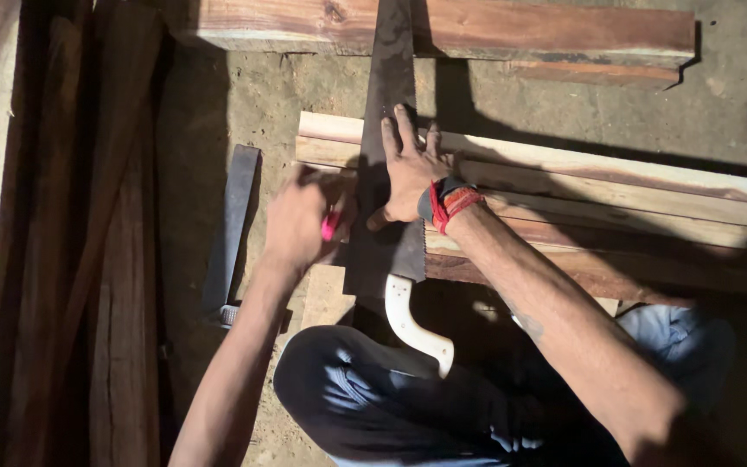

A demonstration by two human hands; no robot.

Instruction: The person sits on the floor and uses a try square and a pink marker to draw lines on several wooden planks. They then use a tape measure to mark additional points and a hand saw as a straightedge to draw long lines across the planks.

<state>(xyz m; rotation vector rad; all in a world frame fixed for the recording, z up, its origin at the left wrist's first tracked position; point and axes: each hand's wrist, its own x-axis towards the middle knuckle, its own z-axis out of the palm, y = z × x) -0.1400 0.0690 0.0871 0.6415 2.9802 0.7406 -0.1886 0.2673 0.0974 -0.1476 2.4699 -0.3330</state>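
Note:
A hand saw with a dark blade and a white handle lies across a stack of wooden planks. My right hand, with a red and grey band at the wrist, presses flat on the blade where it crosses the planks. My left hand is closed around a pink marker, whose tip sits at the planks' left end, right beside the saw blade.
A thick wooden beam lies across the top. A dark metal bar rests on the dirt floor left of the planks. Long boards lean along the left side. My knees in blue jeans are below.

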